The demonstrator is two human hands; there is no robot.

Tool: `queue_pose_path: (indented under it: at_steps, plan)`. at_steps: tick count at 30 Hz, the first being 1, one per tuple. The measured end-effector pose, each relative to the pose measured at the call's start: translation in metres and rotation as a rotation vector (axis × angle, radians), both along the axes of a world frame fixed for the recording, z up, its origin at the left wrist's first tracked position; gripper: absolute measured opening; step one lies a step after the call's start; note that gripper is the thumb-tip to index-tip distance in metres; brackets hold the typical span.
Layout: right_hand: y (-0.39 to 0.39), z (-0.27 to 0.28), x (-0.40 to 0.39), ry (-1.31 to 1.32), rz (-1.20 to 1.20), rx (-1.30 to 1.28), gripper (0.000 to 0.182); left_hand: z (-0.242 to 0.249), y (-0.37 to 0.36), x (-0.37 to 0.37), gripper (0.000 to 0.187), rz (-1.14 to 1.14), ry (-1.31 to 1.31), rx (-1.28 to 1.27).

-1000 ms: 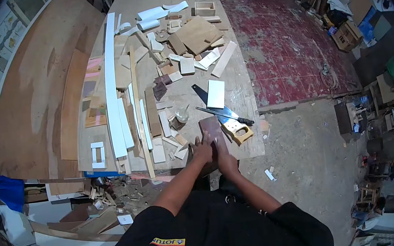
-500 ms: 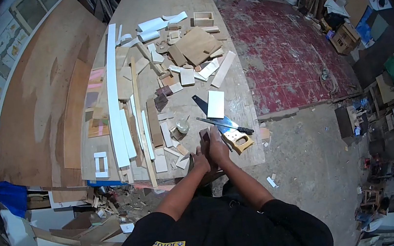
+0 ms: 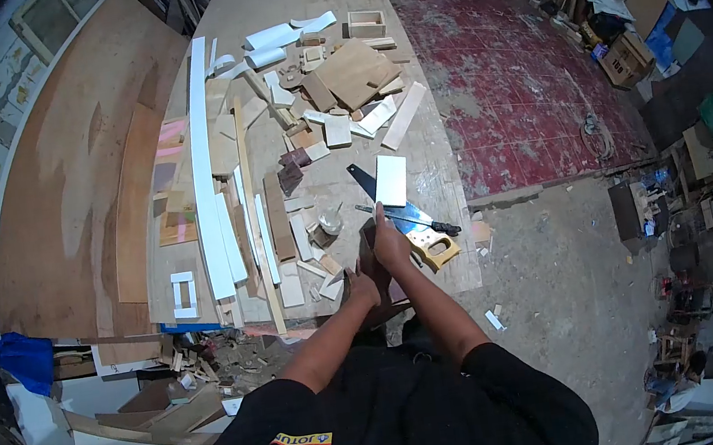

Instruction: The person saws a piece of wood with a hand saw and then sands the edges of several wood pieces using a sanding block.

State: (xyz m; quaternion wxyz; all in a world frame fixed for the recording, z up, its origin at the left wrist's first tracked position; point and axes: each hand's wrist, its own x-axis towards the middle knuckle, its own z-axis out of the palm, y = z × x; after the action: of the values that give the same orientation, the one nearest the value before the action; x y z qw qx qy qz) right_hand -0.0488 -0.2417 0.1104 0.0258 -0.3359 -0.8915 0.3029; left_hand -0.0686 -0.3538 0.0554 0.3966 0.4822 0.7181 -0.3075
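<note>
Both my hands are close together at the near edge of the wooden table point(image 3: 417, 135). My left hand point(image 3: 362, 291) is closed at the side of a dark brown piece point(image 3: 369, 255); its fingertips are partly hidden. My right hand point(image 3: 390, 243) is bent over the same piece from the right, with fingers pressed together and pointing forward. Just beyond my right hand lies a white rectangular block point(image 3: 391, 180), resting over a handsaw point(image 3: 418, 228) with a yellow handle. A thin tool with a black handle point(image 3: 444, 228) lies across the saw blade.
Wood offcuts point(image 3: 336, 131) and a plywood piece point(image 3: 355, 76) are piled mid-table. A glass jar point(image 3: 330, 221) stands left of my hands. Long white strips point(image 3: 208, 169) lie at the left, near a small white frame point(image 3: 184, 295). Red flooring point(image 3: 510, 97) lies beyond the table's right edge.
My right hand has shifted slightly forward, its fingers reaching nearer the white block. My left hand stays nearly in place. The view has shifted a little.
</note>
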Motion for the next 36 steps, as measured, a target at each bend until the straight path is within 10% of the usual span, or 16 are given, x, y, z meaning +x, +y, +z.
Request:
queue_pose_path:
  at_steps: [2,4,9,15,17,21,23,31,36]
  plan:
    - [0.000,0.002,-0.002,-0.167,-0.001,-0.079,0.058,0.003,0.003,-0.004,0.097,0.017,-0.024,-0.023]
    - [-0.012,-0.037,0.027,0.239,-0.015,0.183,0.076,0.007,-0.005,-0.001,0.096,0.128,-0.038,0.159]
    - [-0.050,0.014,0.105,-0.146,-0.006,-0.103,0.076,0.026,-0.002,-0.002,0.100,0.247,-0.092,0.316]
    - [-0.020,-0.022,0.034,0.087,-0.050,0.100,0.063,-0.023,-0.010,0.000,0.097,0.296,0.000,0.455]
    - [0.000,-0.017,0.003,0.040,-0.032,0.084,0.063,-0.005,0.005,-0.006,0.101,0.062,-0.078,-0.075]
    - [-0.003,0.002,0.007,-0.013,-0.005,0.065,0.064,-0.013,0.002,-0.006,0.102,0.052,-0.049,-0.099]
    - [-0.017,0.007,0.039,0.009,-0.019,0.012,0.064,0.038,-0.008,-0.001,0.100,0.306,-0.151,0.329]
    - [-0.037,0.009,0.092,-0.319,0.043,-0.207,0.064,0.037,-0.008,0.001,0.098,0.340,-0.127,0.406]
    - [-0.002,-0.029,0.015,0.138,0.001,0.123,0.083,0.018,-0.004,-0.002,0.097,0.284,-0.121,0.295]
